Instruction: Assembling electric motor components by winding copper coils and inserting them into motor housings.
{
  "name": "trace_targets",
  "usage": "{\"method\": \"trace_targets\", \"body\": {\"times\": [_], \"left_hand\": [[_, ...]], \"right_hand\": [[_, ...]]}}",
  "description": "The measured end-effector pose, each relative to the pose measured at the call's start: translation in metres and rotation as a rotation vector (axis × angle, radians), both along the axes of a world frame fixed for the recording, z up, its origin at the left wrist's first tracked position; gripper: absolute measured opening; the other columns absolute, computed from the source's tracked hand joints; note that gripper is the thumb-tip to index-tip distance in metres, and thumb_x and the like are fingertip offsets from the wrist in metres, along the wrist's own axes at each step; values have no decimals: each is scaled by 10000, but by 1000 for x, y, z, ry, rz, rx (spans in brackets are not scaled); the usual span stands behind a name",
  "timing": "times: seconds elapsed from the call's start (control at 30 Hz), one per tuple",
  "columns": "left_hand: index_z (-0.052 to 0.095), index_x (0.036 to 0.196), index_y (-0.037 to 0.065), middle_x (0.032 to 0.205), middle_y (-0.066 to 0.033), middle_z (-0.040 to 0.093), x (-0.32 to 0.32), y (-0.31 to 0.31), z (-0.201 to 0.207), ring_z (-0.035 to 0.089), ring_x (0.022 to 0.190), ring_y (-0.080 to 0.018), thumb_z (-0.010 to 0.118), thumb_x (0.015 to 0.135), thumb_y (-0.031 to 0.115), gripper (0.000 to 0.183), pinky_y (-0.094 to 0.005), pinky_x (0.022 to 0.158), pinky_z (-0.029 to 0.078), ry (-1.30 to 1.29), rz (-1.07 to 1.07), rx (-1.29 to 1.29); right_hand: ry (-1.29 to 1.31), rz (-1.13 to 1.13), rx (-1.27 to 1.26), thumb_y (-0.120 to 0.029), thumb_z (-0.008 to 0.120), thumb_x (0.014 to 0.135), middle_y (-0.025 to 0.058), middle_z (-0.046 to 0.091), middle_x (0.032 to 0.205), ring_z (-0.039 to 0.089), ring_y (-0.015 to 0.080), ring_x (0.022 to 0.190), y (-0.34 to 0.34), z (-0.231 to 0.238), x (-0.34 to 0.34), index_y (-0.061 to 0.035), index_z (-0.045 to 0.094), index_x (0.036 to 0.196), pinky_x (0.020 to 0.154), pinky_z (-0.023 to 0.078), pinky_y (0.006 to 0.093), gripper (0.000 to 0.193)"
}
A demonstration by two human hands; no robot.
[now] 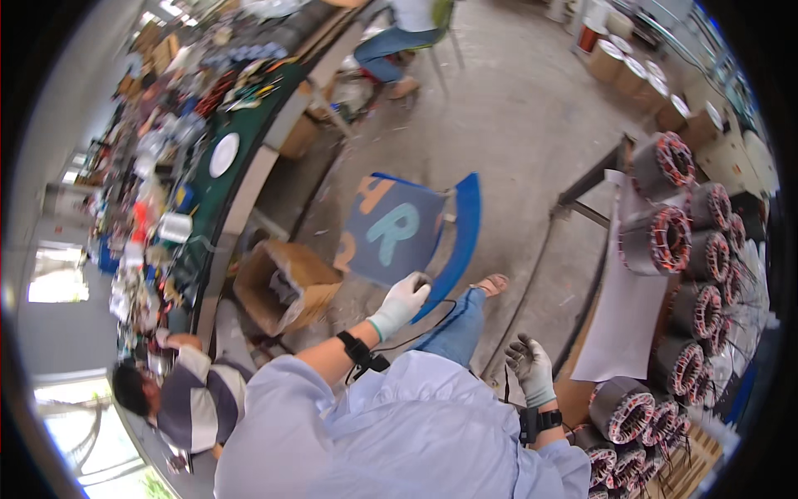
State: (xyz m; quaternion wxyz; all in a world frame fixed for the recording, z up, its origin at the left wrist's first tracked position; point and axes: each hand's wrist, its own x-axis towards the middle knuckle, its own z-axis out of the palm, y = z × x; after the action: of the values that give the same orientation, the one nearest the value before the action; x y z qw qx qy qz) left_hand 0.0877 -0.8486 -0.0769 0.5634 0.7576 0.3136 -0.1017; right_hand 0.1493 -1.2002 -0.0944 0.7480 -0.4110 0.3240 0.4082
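Note:
My left hand [403, 303], in a white glove with a greyish fingertip area, is closed with its fingers curled in. Nothing shows in it. Beyond it stands a blue chair with a curved backrest [465, 224] and a printed grey-blue seat cushion [397, 229]; I cannot tell whether hand and chair touch. My right hand [530, 366], gloved too, has its fingers apart and slightly bent, holding nothing. To its right, wound motor stators [657, 241] with orange-red coil ends are stacked in rows beside a white sheet [619, 324].
A long green-topped bench [253, 125] cluttered with tools and parts runs along the left. An open cardboard box [312, 287] stands below it. One person [199, 399] is at lower left, another [403, 41] sits at the top. Wire spools [632, 75] stand at far right.

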Motion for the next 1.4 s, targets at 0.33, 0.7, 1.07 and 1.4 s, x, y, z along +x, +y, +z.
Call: {"method": "trace_targets", "body": {"times": [0.33, 0.7, 1.07, 1.4], "left_hand": [[635, 1115, -6, 907, -78, 683, -235, 87, 39, 646, 782, -139, 574, 956, 175, 249, -305, 725, 540, 81, 449, -23], [629, 1176, -11, 1005, -125, 699, -408, 248, 26, 673, 862, -199, 587, 961, 214, 314, -349, 801, 543, 198, 540, 1], [642, 1103, -14, 950, -119, 693, -340, 491, 63, 665, 834, -190, 550, 965, 190, 263, -333, 793, 536, -74, 358, 247], [617, 1170, 2, 1087, -179, 686, -228, 697, 47, 675, 1013, -294, 589, 950, 215, 307, -374, 907, 518, -123, 517, 176]], "right_hand": [[34, 354, 61, -330, 523, 1002, 136, 669, 1025, 659, 289, 923, 97, -27, -74, -41, 559, 1271, 798, 541, 403, 397], [-50, 428, -76, -273, 543, 1006, 102, 649, 935, 656, 255, 827, 281, -38, -51, -39, 565, 1225, 687, 542, 373, 322], [-377, 1025, 65, -298, 499, 1025, 114, 670, 1027, 656, 256, 944, 661, 24, -68, -27, 557, 1304, 807, 527, 383, 393], [-990, 1239, -70, -199, 550, 986, 155, 679, 1098, 650, 285, 1067, 1076, -37, 22, 17, 588, 1274, 923, 526, 376, 363]]}}
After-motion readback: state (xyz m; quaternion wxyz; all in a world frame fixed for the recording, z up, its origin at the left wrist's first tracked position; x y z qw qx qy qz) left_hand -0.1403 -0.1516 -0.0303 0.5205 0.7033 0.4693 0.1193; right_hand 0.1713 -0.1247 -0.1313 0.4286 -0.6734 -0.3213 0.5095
